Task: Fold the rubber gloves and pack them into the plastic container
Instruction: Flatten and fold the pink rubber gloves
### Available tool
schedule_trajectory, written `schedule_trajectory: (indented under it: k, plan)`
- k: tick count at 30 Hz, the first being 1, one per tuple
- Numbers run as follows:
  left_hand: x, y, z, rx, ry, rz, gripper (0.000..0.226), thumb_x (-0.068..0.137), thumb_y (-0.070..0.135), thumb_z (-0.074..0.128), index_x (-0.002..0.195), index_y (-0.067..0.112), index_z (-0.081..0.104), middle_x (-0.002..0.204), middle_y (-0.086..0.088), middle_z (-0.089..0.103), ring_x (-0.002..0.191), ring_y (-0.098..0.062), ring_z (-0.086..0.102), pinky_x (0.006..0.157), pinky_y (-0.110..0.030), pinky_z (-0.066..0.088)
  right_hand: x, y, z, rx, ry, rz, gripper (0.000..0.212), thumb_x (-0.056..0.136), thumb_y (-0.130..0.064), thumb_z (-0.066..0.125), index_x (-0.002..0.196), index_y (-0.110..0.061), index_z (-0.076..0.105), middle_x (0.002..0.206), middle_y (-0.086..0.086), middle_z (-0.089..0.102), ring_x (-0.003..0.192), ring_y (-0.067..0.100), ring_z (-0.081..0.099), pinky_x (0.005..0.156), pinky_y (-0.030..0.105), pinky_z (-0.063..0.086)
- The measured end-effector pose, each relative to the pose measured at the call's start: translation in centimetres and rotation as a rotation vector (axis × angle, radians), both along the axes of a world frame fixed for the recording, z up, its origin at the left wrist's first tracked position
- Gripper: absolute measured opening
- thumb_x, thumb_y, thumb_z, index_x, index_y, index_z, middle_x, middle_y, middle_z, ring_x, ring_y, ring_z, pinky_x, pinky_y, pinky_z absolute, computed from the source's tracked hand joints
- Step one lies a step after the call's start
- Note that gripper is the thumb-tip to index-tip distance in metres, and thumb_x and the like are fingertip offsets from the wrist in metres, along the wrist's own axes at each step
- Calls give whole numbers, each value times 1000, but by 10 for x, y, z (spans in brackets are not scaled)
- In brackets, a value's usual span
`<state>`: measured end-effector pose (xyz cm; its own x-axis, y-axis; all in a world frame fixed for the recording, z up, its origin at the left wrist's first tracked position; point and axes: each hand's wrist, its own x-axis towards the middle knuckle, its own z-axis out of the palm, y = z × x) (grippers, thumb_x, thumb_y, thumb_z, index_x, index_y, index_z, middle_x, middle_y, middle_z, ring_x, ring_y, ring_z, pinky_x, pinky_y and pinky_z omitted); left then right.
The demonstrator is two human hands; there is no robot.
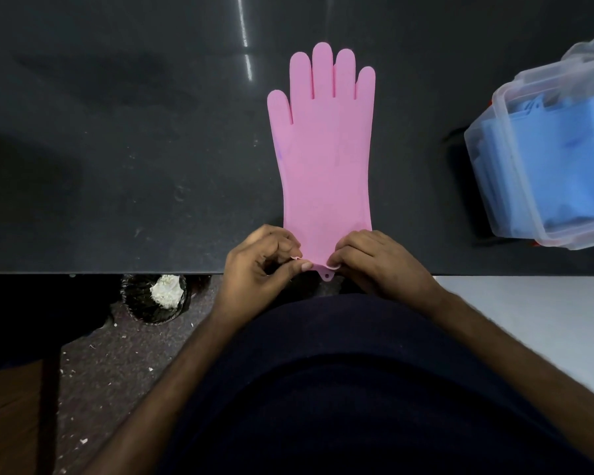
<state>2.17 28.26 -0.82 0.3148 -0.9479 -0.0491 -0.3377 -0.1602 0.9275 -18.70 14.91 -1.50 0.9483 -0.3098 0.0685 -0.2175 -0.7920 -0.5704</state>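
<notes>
Dark bench (117, 149) carrying pink glove (323, 149) lying flat, fingers pointing away. Left hand (258, 265) and right hand (374, 258) pinching cuff corners at near edge, covering cuff. Plastic container (515, 186) standing right, partly cropped, holding blue gloves (563, 159).

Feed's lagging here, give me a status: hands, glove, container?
Left hand and right hand both pinch the cuff. Pink glove flat on the counter, unfolded. Container to the right, open, blue gloves inside. Nothing in the way.
</notes>
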Motion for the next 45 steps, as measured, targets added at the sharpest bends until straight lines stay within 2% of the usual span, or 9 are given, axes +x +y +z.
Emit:
schedule_trajectory:
  k: [6, 9, 12, 16, 22, 26, 30, 43, 45]
  plan:
    - [5, 4, -4, 28, -128, -87, 25, 78, 13, 89, 95, 4, 74, 109, -4, 64, 83, -16, 64, 72, -34, 57, 0, 3, -3, -59, -13, 11, 14, 93, -10, 67, 105, -10, 74, 100, 6, 68, 87, 26, 63, 74, 34, 45]
    - [4, 5, -7, 56, -190, -124, 46, 76, 16, 91, 117, 6, 71, 119, -3, 55, 95, -3, 57, 81, -23, 54, -1, 3, -5, -75, -28, 6, 13, 93, -11, 67, 104, -10, 74, 98, 5, 68, 86, 25, 62, 74, 32, 42]
    - [-1, 3, -12, 56, -195, -122, 58, 75, 18, 92, 127, 9, 67, 125, -3, 47, 109, -3, 51, 86, -12, 48, -1, 3, -6, -62, -35, 3, 11, 94, -11, 69, 103, -10, 74, 98, 5, 68, 86, 26, 63, 75, 34, 44]
    - [-1, -4, -20, 57, -259, -179, 40, 80, 17, 89, 116, 22, 71, 131, 2, 42, 91, -4, 47, 79, -11, 44, -2, 2, 0, -50, -41, 15, 16, 98, -19, 63, 101, -9, 75, 96, 5, 68, 84, 24, 62, 75, 35, 43]
    - [-1, -4, -21, 49, -238, -206, 8, 80, 10, 87, 86, 9, 82, 126, -3, 49, 82, -7, 52, 76, -16, 48, -3, 2, 8, -75, -26, 81, 30, 101, -26, 52, 104, -10, 77, 95, 6, 68, 85, 27, 65, 80, 41, 46]
    - [-2, -4, -18, 48, -206, -194, 5, 80, 7, 86, 83, 7, 82, 125, -7, 52, 83, -15, 55, 75, -23, 52, -2, 1, 7, -108, -32, 113, 30, 103, -25, 50, 105, -10, 76, 98, 5, 69, 89, 26, 66, 82, 41, 46]
    - [-2, -4, -18, 70, -217, -181, 6, 79, 9, 87, 82, 9, 82, 124, -6, 54, 84, -17, 55, 75, -14, 44, -3, 2, 6, -129, -48, 128, 30, 104, -25, 50, 106, -11, 76, 99, 4, 69, 90, 25, 65, 84, 43, 47]
    - [-3, -1, -30, 29, -240, -138, 10, 77, 13, 90, 80, 9, 81, 122, 2, 51, 80, -3, 47, 73, -11, 41, -1, 0, 3, -132, -36, 165, 30, 106, -27, 50, 106, -13, 76, 99, 2, 68, 92, 25, 63, 87, 47, 45]
    - [-3, 1, -35, 3, -251, -136, 9, 78, 13, 89, 81, 9, 81, 123, 1, 50, 81, -7, 48, 72, -14, 42, -1, 1, 3, -169, -39, 170, 29, 107, -26, 48, 104, -14, 74, 100, 2, 67, 90, 23, 63, 88, 46, 45]
